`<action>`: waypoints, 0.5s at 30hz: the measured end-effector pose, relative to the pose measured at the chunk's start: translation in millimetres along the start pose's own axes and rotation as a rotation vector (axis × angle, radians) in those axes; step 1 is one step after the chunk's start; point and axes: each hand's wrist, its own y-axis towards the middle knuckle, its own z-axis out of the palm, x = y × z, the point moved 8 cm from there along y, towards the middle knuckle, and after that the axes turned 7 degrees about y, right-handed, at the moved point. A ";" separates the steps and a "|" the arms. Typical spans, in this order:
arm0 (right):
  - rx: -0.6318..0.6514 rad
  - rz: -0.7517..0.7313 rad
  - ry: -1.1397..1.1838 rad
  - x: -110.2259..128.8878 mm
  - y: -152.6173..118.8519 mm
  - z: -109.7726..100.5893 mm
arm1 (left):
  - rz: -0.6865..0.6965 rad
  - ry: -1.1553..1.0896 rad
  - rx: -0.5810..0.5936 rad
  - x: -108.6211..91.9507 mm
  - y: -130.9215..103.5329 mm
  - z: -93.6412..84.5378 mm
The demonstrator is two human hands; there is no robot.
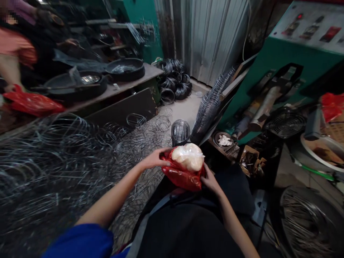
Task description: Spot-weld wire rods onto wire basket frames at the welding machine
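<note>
In front of my lap is a red plastic bag (182,178), its mouth spread around a pale, rounded bundle in clear plastic (189,156). The bundle looks like soft bread or buns, but I cannot tell for sure. My left hand (155,159) is closed on the bag's left edge, with the thumb lying over the red film. On the opposite side, my right hand (211,180) grips the bag's right edge, its fingers partly hidden behind the plastic. Just beyond the bag stands a round wire basket (180,132).
Tangled wire rings (61,157) cover the floor at left. A stack of wire rings (212,100) leans beside a green machine (301,61) at right. Black wire coils (176,77) lie by the metal wall. A co-worker (16,46) at the left bench touches another red bag (32,102).
</note>
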 end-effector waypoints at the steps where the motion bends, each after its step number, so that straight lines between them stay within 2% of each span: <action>1: -0.051 -0.007 0.028 0.6 -4.9 -2.7 | -0.036 -0.109 -0.117 7.8 -10.0 -8.6; 3: -0.181 -0.015 0.041 8.4 -9.7 -17.2 | -0.074 -0.199 -0.347 12.8 -26.3 -26.8; 4: -0.236 -0.020 0.027 15.2 -9.7 -26.1 | -0.067 -0.156 -0.430 7.6 -30.7 -34.1; 6: -0.284 -0.027 -0.043 32.2 -5.7 -39.2 | 0.010 0.040 -0.486 -18.2 -29.4 -40.1; 8: -0.285 -0.041 -0.145 52.9 -0.6 -43.7 | 0.139 0.275 -0.472 -55.1 -20.3 -35.3; 11: -0.365 -0.147 -0.338 96.4 0.0 -41.6 | 0.314 0.617 -0.396 -106.7 -5.3 -12.7; 13: -0.407 -0.240 -0.438 128.8 -2.0 -32.1 | 0.395 0.858 -0.335 -130.4 2.0 7.0; 15: -0.363 -0.290 -0.537 155.0 0.0 -15.5 | 0.468 1.056 -0.273 -145.0 6.6 25.7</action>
